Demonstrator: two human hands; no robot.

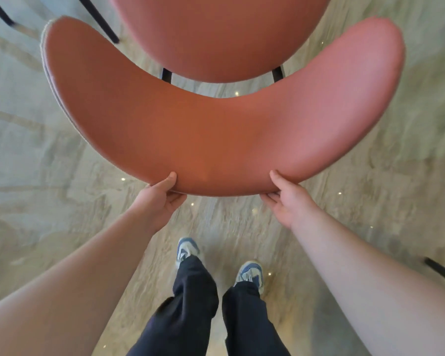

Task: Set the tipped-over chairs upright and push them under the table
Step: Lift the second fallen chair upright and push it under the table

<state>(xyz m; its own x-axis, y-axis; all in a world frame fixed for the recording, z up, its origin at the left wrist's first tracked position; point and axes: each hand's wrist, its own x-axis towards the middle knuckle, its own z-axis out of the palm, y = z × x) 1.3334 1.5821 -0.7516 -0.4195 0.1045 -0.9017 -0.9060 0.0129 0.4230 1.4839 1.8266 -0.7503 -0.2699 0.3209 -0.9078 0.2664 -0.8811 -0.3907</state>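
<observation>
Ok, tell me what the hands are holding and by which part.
Both the left hand and the right hand grip the chair's curved backrest at its near edge, thumbs on top, fingers underneath.

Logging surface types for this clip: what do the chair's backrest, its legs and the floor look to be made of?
Backrest: smooth terracotta upholstery, probably leather or faux leather, given its soft satin sheen; a pale edge along its left end may be piping.
Legs: thin, black and matte, likely painted metal.
Floor: polished stone-look tile or marble, beige veining with mirrored ceiling lights.
</observation>
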